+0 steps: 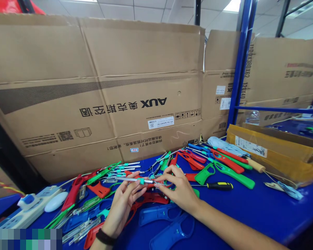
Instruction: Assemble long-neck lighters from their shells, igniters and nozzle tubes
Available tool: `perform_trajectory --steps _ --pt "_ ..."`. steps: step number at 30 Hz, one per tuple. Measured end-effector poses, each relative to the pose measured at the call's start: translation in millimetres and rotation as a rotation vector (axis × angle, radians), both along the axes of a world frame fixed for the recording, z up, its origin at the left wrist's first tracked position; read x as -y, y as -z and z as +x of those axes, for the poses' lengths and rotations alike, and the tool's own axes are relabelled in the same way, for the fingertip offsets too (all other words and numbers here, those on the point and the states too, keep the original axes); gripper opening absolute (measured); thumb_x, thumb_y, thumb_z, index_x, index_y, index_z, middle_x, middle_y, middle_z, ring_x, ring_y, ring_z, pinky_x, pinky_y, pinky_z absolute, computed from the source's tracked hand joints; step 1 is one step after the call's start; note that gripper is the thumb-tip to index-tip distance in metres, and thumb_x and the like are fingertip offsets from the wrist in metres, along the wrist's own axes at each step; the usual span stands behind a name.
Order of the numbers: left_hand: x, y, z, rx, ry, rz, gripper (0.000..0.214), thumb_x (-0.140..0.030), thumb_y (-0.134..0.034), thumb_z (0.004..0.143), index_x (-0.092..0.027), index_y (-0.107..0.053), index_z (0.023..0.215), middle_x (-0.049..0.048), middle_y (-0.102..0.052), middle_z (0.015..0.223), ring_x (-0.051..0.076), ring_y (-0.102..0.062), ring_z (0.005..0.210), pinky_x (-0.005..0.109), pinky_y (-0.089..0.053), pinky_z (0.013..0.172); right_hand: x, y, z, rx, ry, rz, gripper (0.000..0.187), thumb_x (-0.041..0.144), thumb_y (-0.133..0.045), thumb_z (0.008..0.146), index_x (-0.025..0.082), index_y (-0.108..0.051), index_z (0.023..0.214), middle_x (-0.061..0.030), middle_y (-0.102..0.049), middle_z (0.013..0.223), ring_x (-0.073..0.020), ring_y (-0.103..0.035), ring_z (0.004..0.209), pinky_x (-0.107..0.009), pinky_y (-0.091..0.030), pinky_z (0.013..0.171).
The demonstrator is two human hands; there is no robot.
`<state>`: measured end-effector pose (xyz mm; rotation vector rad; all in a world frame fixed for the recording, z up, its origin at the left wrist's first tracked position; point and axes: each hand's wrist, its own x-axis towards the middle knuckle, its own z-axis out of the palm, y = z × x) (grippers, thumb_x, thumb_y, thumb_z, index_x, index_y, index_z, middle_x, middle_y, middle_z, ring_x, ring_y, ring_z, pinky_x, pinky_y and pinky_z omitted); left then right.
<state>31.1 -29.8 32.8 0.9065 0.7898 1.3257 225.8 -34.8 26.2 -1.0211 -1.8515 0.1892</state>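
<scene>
My left hand (122, 205), with a black band on its wrist, pinches a thin metal tube (134, 180) fitted with a teal collar. My right hand (177, 187) grips the tube's other end at the collar, its fingertips close to the left fingers. Below and around both hands lie plastic lighter-style casing halves: red ones (99, 189), green ones (205, 174) and blue ones (158, 214). Several metal tubes with teal collars (127, 168) lie just beyond my hands. A yellow-and-black screwdriver (219, 186) lies to the right of my right hand.
The parts cover a blue table (263, 211). A white power strip (28, 210) and a white computer mouse (56, 201) sit at the left. A yellow box (271, 152) stands at the right, with large AUX cardboard cartons (146, 104) and a blue shelf post (241, 59) behind.
</scene>
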Motion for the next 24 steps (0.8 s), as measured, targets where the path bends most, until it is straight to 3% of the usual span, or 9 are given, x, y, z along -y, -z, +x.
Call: perform_trajectory --steps 4,10,18,21,24 --pt "0.6 -0.1 -0.8 0.009 0.003 0.019 0.068 -0.017 -0.076 0.071 -0.020 -0.047 0.132 0.0031 -0.075 0.090 0.019 -0.072 0.083 0.028 -0.059 0.076 1.1 -0.8 -0.4 0.000 -0.028 0.009 0.012 0.035 -0.067 0.082 0.027 -0.071 0.089 -0.0036 -0.063 0.092 -0.0207 -0.058 0.093 -0.039 -0.037 0.089" --pt "1.7 -1.4 -0.4 -0.034 0.015 0.050 0.073 -0.022 -0.076 0.072 -0.019 -0.040 0.136 0.0050 -0.075 0.092 0.019 -0.072 0.085 0.029 -0.058 0.077 1.0 3.3 -2.3 -0.025 -0.106 0.005 0.012 0.034 -0.063 0.085 0.024 -0.070 0.086 -0.0002 -0.071 0.083 -0.0189 -0.059 0.084 -0.036 -0.037 0.085" --pt "4.8 -3.9 3.2 -0.091 0.008 0.048 0.071 -0.026 -0.078 0.070 -0.018 -0.044 0.132 0.0059 -0.075 0.093 0.022 -0.071 0.090 0.030 -0.058 0.077 -1.5 3.8 -4.5 -0.023 -0.061 -0.054 0.015 0.033 -0.061 0.088 0.022 -0.068 0.080 0.0024 -0.068 0.070 -0.0141 -0.055 0.065 -0.031 -0.033 0.073" --pt "4.6 -3.5 4.4 -0.085 0.002 0.038 0.066 -0.026 -0.078 0.069 -0.017 -0.049 0.127 0.0060 -0.076 0.092 0.022 -0.071 0.090 0.029 -0.058 0.077 -1.6 4.5 -3.5 0.021 -0.031 -0.004 0.013 0.030 -0.060 0.089 0.022 -0.068 0.082 0.0024 -0.065 0.071 -0.0131 -0.055 0.066 -0.031 -0.030 0.074" --pt "2.6 -2.4 5.5 -0.052 -0.021 -0.001 0.053 -0.021 -0.080 0.066 -0.016 -0.058 0.114 0.0040 -0.076 0.087 0.020 -0.073 0.084 0.027 -0.059 0.076 -1.9 5.0 -1.0 0.104 0.001 0.146 0.013 0.028 -0.058 0.090 0.020 -0.067 0.085 0.0004 -0.064 0.074 -0.0139 -0.055 0.070 -0.032 -0.030 0.077"
